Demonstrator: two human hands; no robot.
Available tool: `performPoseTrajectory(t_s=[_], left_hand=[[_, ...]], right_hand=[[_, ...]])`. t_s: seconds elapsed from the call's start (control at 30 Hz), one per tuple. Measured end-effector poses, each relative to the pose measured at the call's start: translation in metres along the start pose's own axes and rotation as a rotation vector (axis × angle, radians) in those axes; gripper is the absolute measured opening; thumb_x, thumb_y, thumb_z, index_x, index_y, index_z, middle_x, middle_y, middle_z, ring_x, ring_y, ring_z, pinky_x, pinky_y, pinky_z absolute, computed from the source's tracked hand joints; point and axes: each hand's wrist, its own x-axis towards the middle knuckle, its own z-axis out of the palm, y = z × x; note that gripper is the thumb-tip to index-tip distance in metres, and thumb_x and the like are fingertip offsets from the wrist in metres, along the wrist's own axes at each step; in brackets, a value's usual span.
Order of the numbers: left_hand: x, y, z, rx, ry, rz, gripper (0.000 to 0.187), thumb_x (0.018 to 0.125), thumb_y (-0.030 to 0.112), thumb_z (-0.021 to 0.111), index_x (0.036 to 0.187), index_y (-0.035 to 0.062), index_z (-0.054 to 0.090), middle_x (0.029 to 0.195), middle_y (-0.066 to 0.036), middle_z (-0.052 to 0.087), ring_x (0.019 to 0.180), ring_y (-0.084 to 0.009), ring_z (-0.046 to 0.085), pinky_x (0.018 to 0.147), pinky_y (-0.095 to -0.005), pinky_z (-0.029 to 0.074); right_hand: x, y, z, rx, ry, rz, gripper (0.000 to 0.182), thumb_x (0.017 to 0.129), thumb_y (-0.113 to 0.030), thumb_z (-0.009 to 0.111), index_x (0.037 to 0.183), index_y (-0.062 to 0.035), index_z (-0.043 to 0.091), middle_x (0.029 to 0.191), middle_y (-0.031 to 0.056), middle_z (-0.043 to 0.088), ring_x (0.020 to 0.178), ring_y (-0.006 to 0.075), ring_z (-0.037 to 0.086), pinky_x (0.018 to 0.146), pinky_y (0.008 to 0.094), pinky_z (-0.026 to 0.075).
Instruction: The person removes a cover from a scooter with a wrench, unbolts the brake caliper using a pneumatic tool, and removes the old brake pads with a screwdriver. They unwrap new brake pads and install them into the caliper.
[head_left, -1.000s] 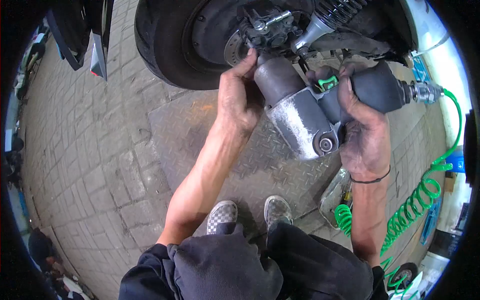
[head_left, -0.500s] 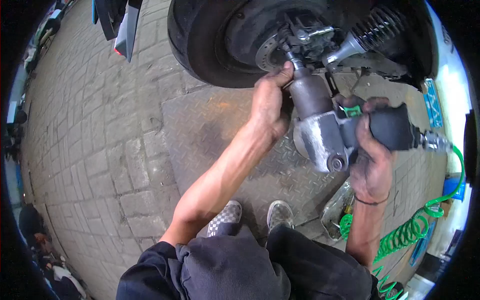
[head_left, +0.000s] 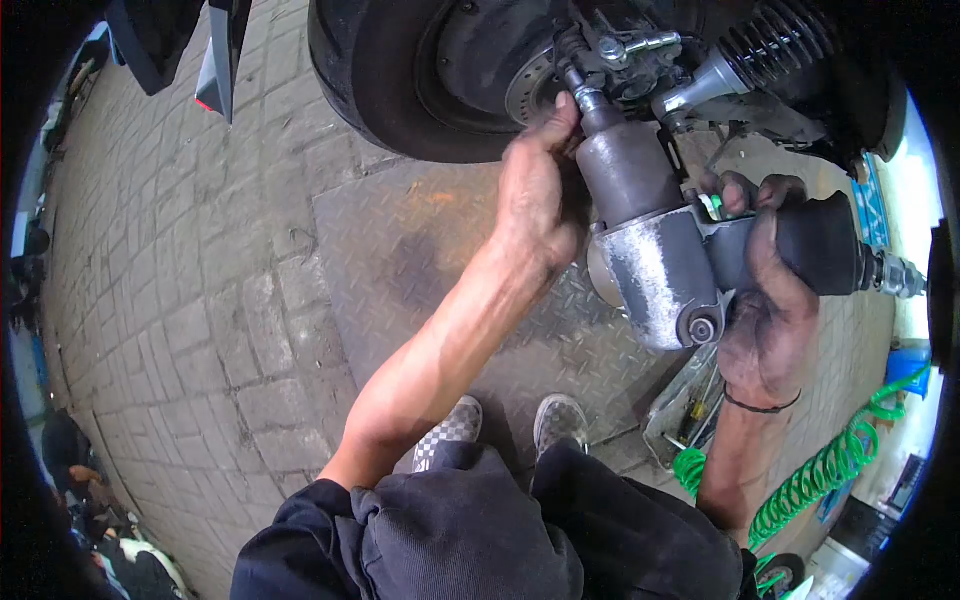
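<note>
My right hand [head_left: 768, 330] is wrapped around the dark handle of a worn grey air impact wrench [head_left: 640, 265], thumb over the grip. My left hand [head_left: 535, 185] steadies the tool's nose from the left, its thumb lying along the chrome socket [head_left: 592, 98]; its other fingers are hidden behind the housing. The socket end points up at the hub area of a wheel with a black tire [head_left: 370, 80]. A drilled brake disc [head_left: 530, 88] shows beside the socket, with a brake caliper [head_left: 625, 50] to its right.
A coil-spring shock absorber [head_left: 760, 60] stands right of the wheel. A green coiled air hose [head_left: 815, 485] hangs at the lower right near a tray of tools [head_left: 690, 405]. Beneath lies a steel tread plate [head_left: 420, 270] on paving bricks [head_left: 180, 300].
My right hand and the wrench's handle end have moved a little to the right in view. My left hand stays at the nose, and the wheel has shifted slightly up and left.
</note>
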Motion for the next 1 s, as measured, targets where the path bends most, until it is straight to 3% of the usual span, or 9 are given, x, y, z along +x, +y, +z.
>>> performPoseTrajectory(t_s=[0.13,0.23,0.3,0.37,0.43,0.67,0.73,0.83,1.0], left_hand=[[-0.012,0.009,0.013,-0.079,-0.061,-0.098,0.051,0.109,0.047,0.041,0.120,0.0023,0.062,0.107,-0.014,0.071,0.100,-0.0267,0.068,0.097,-0.0453,0.055],[-0.010,0.012,0.016,-0.152,-0.107,-0.109,0.051,0.110,0.048,0.039,0.125,0.0032,0.060,0.112,-0.015,0.069,0.102,-0.0288,0.068,0.098,-0.0479,0.054],[-0.008,0.010,0.019,-0.161,-0.103,-0.101,0.051,0.110,0.048,0.038,0.127,0.0039,0.059,0.115,-0.016,0.069,0.103,-0.0300,0.067,0.098,-0.0494,0.054],[0.001,0.008,0.021,-0.196,-0.033,-0.083,0.050,0.108,0.051,0.042,0.113,0.0059,0.063,0.099,-0.014,0.071,0.087,-0.0280,0.070,0.083,-0.0472,0.059],[0.008,0.007,0.021,-0.196,-0.032,-0.056,0.044,0.107,0.049,0.049,0.110,0.0073,0.064,0.099,-0.011,0.070,0.083,-0.0264,0.069,0.080,-0.0459,0.059],[0.020,0.003,-0.001,-0.199,-0.067,-0.016,0.035,0.105,0.041,0.058,0.107,0.0069,0.064,0.095,-0.007,0.070,0.082,-0.0242,0.067,0.078,-0.0438,0.058],[0.018,-0.001,-0.004,-0.169,-0.077,-0.003,0.033,0.106,0.038,0.055,0.107,0.0059,0.063,0.093,-0.007,0.070,0.085,-0.0241,0.067,0.078,-0.0435,0.058],[0.013,-0.007,-0.009,-0.219,-0.041,-0.053,0.031,0.109,0.033,0.047,0.107,0.0055,0.061,0.096,-0.008,0.070,0.092,-0.0271,0.067,0.083,-0.0443,0.058],[0.007,-0.011,-0.013,-0.262,-0.063,0.026,0.031,0.108,0.034,0.049,0.111,0.0046,0.060,0.096,-0.008,0.069,0.094,-0.0271,0.068,0.083,-0.0443,0.058]], right_hand=[[-0.005,-0.001,-0.001,-0.165,0.017,-0.045,0.023,0.100,-0.016,0.066,0.118,-0.0099,0.054,0.114,0.0076,0.057,0.126,0.0273,0.056,0.105,0.0436,0.051],[0.000,-0.004,-0.003,0.149,0.020,0.100,0.024,0.100,-0.014,0.066,0.119,-0.0096,0.054,0.120,0.0112,0.061,0.124,0.0255,0.058,0.105,0.0421,0.051],[-0.003,-0.008,0.002,0.009,0.068,0.044,0.023,0.099,-0.013,0.066,0.118,-0.0093,0.055,0.128,0.0165,0.063,0.121,0.0247,0.062,0.104,0.0410,0.050],[-0.004,-0.004,-0.003,-0.060,0.028,-0.005,0.022,0.099,-0.012,0.065,0.118,-0.0091,0.055,0.131,0.0186,0.063,0.119,0.0250,0.063,0.104,0.0411,0.051],[-0.005,0.000,0.002,-0.040,0.026,-0.090,0.025,0.093,-0.001,0.071,0.114,-0.0057,0.058,0.114,0.0111,0.068,0.101,0.0131,0.064,0.092,0.0281,0.050],[-0.019,-0.001,-0.001,-0.138,-0.046,-0.121,0.026,0.092,-0.001,0.072,0.114,-0.0047,0.057,0.116,0.0142,0.069,0.100,0.0159,0.065,0.087,0.0289,0.052],[-0.024,-0.003,0.003,-0.115,-0.032,-0.082,0.026,0.092,-0.001,0.073,0.113,-0.0042,0.058,0.114,0.0141,0.069,0.103,0.0184,0.066,0.090,0.0308,0.052],[-0.028,-0.002,0.000,-0.232,-0.077,-0.182,0.028,0.089,-0.001,0.075,0.111,-0.0035,0.057,0.110,0.0131,0.069,0.114,0.0236,0.066,0.098,0.0363,0.049],[-0.037,0.006,-0.010,-0.138,-0.067,-0.110,0.029,0.090,-0.001,0.075,0.112,-0.0039,0.056,0.112,0.0140,0.068,0.116,0.0261,0.065,0.101,0.0380,0.048]])
